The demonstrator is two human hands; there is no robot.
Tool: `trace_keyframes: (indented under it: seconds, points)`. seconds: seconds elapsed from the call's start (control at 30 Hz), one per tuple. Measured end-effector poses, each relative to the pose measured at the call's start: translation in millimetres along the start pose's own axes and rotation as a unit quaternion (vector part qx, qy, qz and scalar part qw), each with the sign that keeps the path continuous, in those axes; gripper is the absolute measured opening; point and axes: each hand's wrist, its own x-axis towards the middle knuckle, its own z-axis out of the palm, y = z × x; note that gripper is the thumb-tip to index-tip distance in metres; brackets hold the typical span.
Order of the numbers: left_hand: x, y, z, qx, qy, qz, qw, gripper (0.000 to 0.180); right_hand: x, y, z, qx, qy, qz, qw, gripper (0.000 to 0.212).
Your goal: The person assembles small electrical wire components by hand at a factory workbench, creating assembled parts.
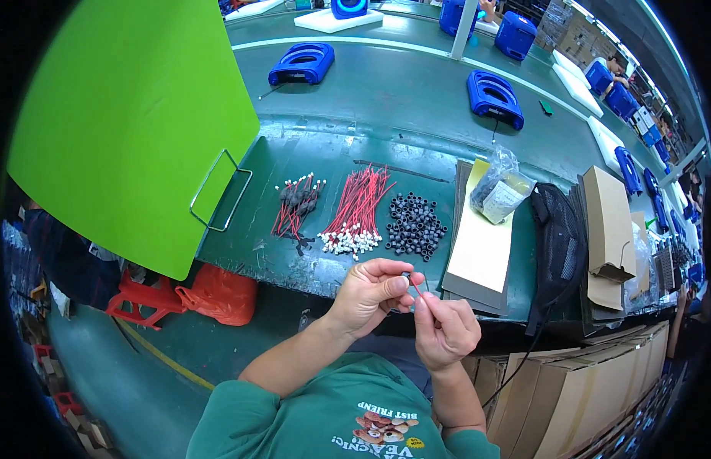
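Two grips pinching: left hand (pixel 375 296), seemingly a dark cap (pixel 406 274); right hand (pixel 449 329), red wire (pixel 416 286). I judge threading; next wants steady pull.

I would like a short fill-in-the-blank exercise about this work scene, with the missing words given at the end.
1. The left hand and the right hand pinch a thin wire coloured ____.
2. On the bench, similar wires lie in ____ separate piles.
3. The small dark caps lie to the ____ of these piles.
4. The large panel at the left is bright ____.

Missing words: red; two; right; green.
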Motion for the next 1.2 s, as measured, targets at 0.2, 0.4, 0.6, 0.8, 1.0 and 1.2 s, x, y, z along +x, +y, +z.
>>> trace_keyframes:
  seconds: [0.2,0.4,0.6,0.8,1.0,1.2]
  points:
    - [1,2,-2,0.017,-0.008,-0.01,1.0,0.019,-1,-1,-1,0.035,-0.031,0.039,0.998,0.016]
    - [2,0,2,0.037,-0.01,-0.035,0.999,0.019,2,-1,-5,0.107,-0.049,0.168,0.979,0.009]
    - [1,3,-4,0.058,0.007,-0.003,0.998,0.018,3,-3,-1,0.183,-0.084,0.214,0.956,0.01]
    - [5,7,2,0.072,-0.016,-0.023,0.997,0.02,-7,-1,2,0.317,-0.066,0.313,0.893,0.017]
    - [10,20,2,0.091,-0.013,0.008,0.996,0.022,-14,5,-14,0.331,-0.172,0.411,0.832,0.016]
    - [3,16,-3,0.142,-0.035,-0.049,0.988,0.022,-7,7,-23,0.347,-0.212,0.396,0.823,0.019]
